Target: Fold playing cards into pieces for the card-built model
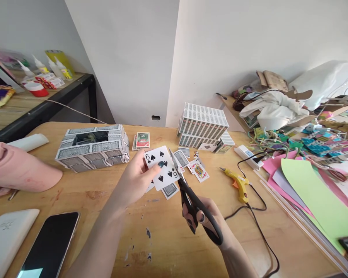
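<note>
While left hand (136, 173) is pinching six of spades (166, 175), black scissors (195, 200) tight in right hand (212, 209) at its four o'clock.

six of spades (167, 172), tilted; black-handled scissors (196, 199) at its edge.

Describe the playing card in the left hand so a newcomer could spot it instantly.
Above the wooden table, find the left hand near the middle of the view. It pinches a white playing card beside the black-handled scissors. Unlike the cards lying on the table, this one is in hand, showing several black spades.
</note>
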The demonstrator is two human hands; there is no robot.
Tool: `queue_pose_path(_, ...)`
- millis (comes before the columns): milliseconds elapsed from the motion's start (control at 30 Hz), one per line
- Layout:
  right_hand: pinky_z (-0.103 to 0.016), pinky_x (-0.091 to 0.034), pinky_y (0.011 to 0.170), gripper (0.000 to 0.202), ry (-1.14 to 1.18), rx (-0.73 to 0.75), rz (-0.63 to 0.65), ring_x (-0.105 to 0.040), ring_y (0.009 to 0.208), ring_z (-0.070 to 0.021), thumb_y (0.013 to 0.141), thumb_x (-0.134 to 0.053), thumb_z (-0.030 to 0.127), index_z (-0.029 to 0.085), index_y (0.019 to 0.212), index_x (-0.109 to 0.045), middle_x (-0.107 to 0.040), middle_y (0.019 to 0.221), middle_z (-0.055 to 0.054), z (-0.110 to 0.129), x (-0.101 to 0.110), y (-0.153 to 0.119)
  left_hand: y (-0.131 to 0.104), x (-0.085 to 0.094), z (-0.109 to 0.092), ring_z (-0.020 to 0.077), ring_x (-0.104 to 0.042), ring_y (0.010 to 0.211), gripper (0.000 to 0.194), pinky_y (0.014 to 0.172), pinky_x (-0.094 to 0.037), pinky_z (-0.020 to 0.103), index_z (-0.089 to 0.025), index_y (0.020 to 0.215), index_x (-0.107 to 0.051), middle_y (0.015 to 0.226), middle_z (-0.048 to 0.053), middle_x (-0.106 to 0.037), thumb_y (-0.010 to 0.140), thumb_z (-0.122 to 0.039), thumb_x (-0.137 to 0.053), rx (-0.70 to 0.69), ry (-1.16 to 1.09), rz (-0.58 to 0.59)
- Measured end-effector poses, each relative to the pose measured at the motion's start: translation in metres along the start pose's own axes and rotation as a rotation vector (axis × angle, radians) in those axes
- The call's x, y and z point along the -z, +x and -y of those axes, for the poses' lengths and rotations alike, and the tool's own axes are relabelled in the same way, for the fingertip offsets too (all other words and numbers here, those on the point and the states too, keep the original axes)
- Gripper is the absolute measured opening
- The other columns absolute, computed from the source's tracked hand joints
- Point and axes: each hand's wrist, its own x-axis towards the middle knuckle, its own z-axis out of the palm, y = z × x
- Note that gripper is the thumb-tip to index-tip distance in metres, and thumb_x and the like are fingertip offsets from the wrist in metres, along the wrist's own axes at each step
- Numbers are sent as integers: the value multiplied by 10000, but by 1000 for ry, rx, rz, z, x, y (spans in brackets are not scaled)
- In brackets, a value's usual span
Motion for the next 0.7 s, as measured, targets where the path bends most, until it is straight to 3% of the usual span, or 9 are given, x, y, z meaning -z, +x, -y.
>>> queue_pose_path(367, -211, -322, 396, 490, 11, -13, -22, -388, 444, -80, 633, -674, 599, 122, 704, -588, -441, 551, 14, -6, 0, 0, 0, -1, 0, 166, -629, 683, 297, 541, -487, 236, -208, 1029, -541, 838, 26, -665, 756, -301, -614, 17, -4, 14)
queue_pose_path(567, -227, -347, 437, 505, 33, 28, -62, -420, 468, -92, 679, -627, 618, 126, 785, -582, -430, 576, 16, -11, -4, 3, 0, -5, -1, 140, -596, 602, 320, 540, -486, 232, -198, 1034, -544, 673, -10, -606, 735, -266, -634, 20, -68, 74)
queue_pose_path(700, -256, -370, 492, 557, 47, 51, 2, -443, 531, -115, 715, -551, 662, 127, 868, -575, -437, 641, -4, -10, -1, -2, 1, -5, -1, 128, -586, 600, 294, 545, -486, 231, -207, 1019, -543, 733, -2, -625, 747, -279, -627, 10, -68, 56)
